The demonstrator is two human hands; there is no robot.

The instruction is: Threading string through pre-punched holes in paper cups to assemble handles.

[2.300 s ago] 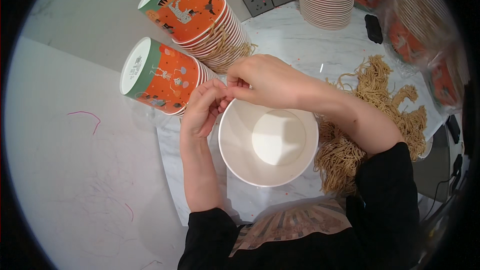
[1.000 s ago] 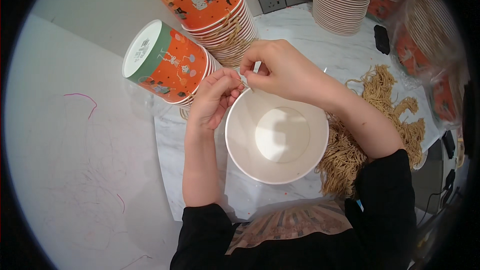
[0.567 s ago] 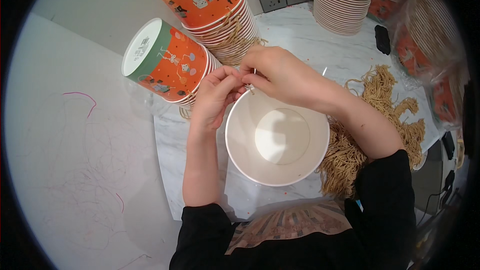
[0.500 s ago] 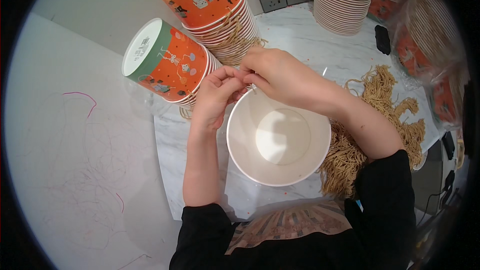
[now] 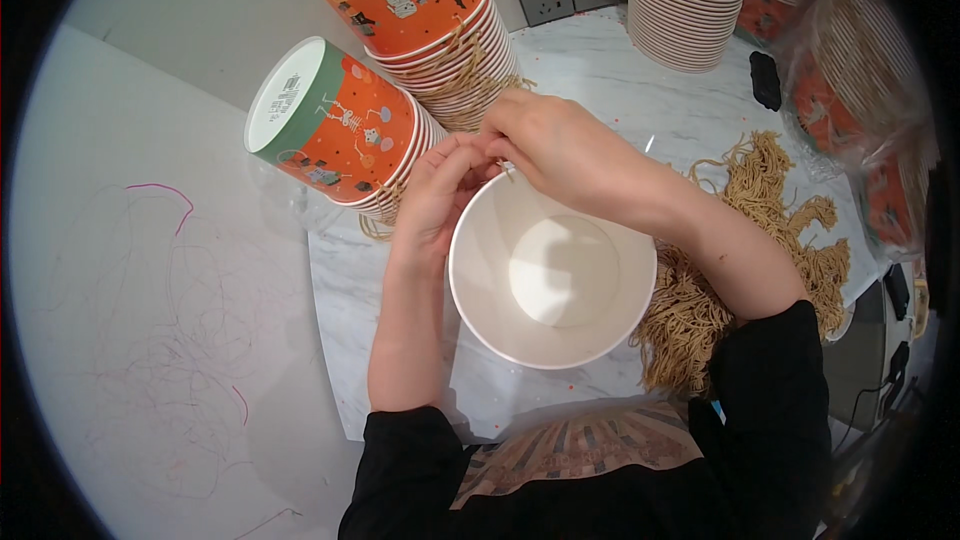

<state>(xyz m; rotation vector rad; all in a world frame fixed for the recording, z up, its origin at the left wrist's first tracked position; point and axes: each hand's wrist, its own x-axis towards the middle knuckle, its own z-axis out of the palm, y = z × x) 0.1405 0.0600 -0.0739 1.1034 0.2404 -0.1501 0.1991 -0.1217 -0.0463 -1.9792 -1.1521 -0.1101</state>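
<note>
A white paper bucket point(image 5: 480, 270) stands in front of me, its open top towards me and its inside bare. Both my hands meet at its far left rim. My left hand point(image 5: 440, 190) is closed in a pinch outside the rim. Against it, my right hand point(image 5: 545, 145) reaches across from the right, its fingers also pinched. Whatever lies between the fingertips is hidden. A short bit of tan cord point(image 5: 511, 176) shows inside the rim just below them. To the right of the bucket lies a heap of tan cords point(image 5: 690, 325).
Nested orange and green buckets point(image 5: 360, 130) lie tilted at the left, behind them a second stack point(image 5: 415, 0) with cords hanging from it. At the back stands another stack point(image 5: 690, 5). Plastic-wrapped buckets point(image 5: 850, 70) fill the right. Sockets point(image 5: 545, 0) line the wall.
The bucket has shifted slightly to the left and away from me. My left hand has moved a little to the right, its fingers closer to my right hand.
</note>
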